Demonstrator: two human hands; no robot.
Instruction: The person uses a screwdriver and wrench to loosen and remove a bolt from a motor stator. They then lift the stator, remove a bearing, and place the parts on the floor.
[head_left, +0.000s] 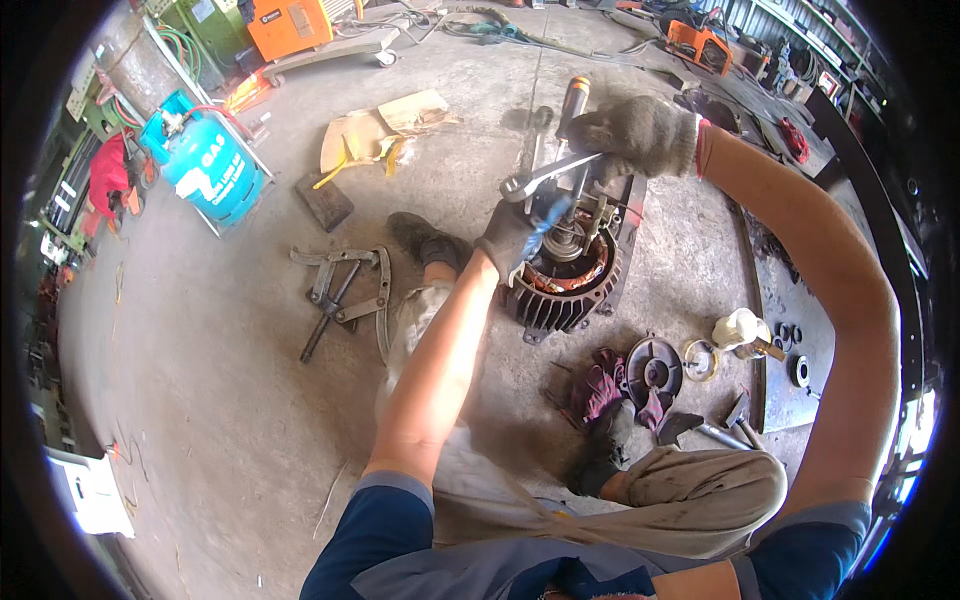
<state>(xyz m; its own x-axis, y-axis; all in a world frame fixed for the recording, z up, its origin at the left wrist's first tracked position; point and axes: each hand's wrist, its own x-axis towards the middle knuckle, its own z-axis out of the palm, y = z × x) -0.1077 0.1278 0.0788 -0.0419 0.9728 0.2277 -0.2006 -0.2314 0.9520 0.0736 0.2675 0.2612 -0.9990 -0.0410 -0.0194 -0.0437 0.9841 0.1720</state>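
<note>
Well, at far left a red cloth (110,182) hangs near a blue gas cylinder (212,170), which stands upright on the concrete floor (220,340). Right of the cylinder, toward the back, is an orange machine (290,28). Nearer me, a jaw puller (345,290) lies on the floor with its arms spread, and beyond it a torn piece of cardboard (385,130) lies near a dark block (324,202).

My gloved left hand (506,238) is at the near-left side of the electric motor (555,308), just below the ring end of a wrench (548,176); I cannot tell whether its fingers grasp anything. The motor sits in front of me, its finned housing open at the top, copper windings (568,278) showing inside. My gloved right hand (640,135) is clenched around the wrench's upper end, above the motor.

To the right lie a purple glove (600,385), a round end cover (655,368), a brass-coloured ring (700,360) and two hammers (722,434). A white container (736,328) stands near some black rings (788,334) on a metal sheet (790,400).
</note>
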